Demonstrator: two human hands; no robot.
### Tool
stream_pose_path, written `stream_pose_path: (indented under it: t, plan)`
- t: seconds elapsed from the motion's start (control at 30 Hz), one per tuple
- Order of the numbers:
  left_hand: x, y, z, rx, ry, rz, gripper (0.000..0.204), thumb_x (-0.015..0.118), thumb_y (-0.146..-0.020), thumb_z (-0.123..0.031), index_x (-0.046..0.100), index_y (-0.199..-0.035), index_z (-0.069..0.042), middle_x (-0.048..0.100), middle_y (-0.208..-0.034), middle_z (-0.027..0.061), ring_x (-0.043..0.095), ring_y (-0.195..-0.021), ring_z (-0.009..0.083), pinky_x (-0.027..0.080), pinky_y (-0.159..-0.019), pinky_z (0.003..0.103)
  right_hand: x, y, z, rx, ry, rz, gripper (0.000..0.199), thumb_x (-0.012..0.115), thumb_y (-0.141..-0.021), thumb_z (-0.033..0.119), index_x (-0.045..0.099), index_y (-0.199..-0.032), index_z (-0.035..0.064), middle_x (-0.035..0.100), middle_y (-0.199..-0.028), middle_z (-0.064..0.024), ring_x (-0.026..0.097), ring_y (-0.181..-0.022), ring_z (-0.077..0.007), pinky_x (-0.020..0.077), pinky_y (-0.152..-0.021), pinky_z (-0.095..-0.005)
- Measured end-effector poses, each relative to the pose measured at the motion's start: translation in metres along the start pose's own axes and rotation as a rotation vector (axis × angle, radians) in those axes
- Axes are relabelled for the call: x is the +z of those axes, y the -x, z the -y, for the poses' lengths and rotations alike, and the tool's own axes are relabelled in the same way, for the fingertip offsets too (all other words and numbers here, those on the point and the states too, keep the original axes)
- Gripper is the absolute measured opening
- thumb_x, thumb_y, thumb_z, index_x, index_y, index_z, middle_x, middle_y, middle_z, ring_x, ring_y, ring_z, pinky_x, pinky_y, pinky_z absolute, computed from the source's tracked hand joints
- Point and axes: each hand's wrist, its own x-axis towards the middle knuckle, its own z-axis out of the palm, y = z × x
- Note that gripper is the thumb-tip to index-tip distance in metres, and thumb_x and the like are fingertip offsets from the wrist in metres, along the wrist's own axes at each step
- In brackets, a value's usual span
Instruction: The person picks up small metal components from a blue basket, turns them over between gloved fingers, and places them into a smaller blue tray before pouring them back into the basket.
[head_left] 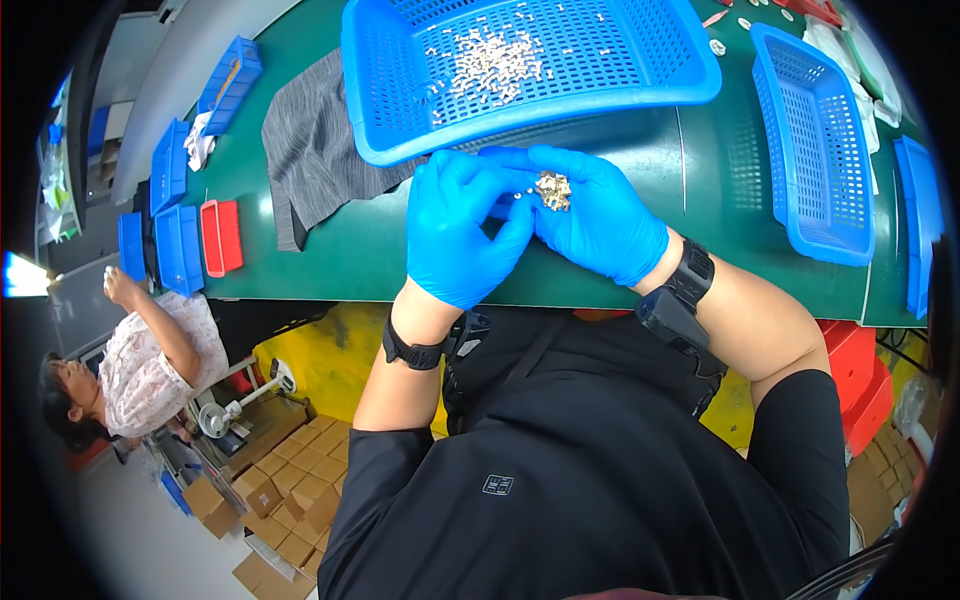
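Many parts [555, 190], axes jumbled, fill the cupped right hand [602, 218]; left of this pile, the left hand [455, 235] seemingly pinches one between fingers.

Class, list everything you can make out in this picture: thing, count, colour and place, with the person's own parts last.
Table: one, green, across the upper half
Large basket: one, blue, top centre
Small pieces: many, pale, in the large basket
Narrower basket: one, blue, right
Shallow tray: one, blue, far right
Bins: four, blue, left
Red tray: one, red, left
Grey cloth: one, grey, left of centre
Cardboard boxes: many, brown, lower left
Co-worker: one, pale patterned top, left
Shirt: one, black, bottom centre
Wristbands: two, black, one per wrist
Left hand: one, blue-gloved, centre
Right hand: one, blue-gloved, centre, holding a pile of small pieces
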Motion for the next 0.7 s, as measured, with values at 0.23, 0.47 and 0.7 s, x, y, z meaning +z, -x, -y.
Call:
stream_pose_path:
  t: [0.23, 0.47, 0.7]
  plan:
    - [0.003, 0.008, 0.003, -0.102, -0.151, -0.154, 0.017, 0.078, -0.077, -0.011, 0.070, -0.092, -0.012, 0.061, -0.088, 0.0060, 0.057, -0.087, 0.0298, 0.045, -0.076, 0.043, 0.012, 0.001, 0.008, 0.192, -0.525, 0.051, 0.036, 0.051, -0.107, 0.013, 0.055, -0.136, -0.0076, 0.061, -0.136, -0.0182, 0.063, -0.122, -0.0273, 0.0518, -0.111, -0.0414]
    - [0.002, 0.009, 0.001, -0.041, -0.231, -0.185, 0.018, 0.080, -0.080, -0.010, 0.073, -0.096, -0.011, 0.062, -0.091, 0.0073, 0.058, -0.086, 0.0297, 0.046, -0.075, 0.042, 0.009, 0.000, 0.004, 0.153, -0.485, 0.063, 0.036, 0.055, -0.106, 0.012, 0.055, -0.137, -0.0064, 0.062, -0.136, -0.0175, 0.063, -0.123, -0.0258, 0.0528, -0.110, -0.0404]
    - [0.005, 0.018, 0.004, -0.157, 0.005, -0.213, 0.023, 0.082, -0.078, -0.005, 0.075, -0.100, -0.009, 0.063, -0.093, 0.0073, 0.060, -0.089, 0.0285, 0.049, -0.076, 0.040, 0.012, 0.001, 0.006, 0.132, -0.476, 0.076, 0.037, 0.054, -0.106, 0.012, 0.055, -0.137, -0.0067, 0.062, -0.136, -0.0176, 0.063, -0.124, -0.0250, 0.0529, -0.109, -0.0410]
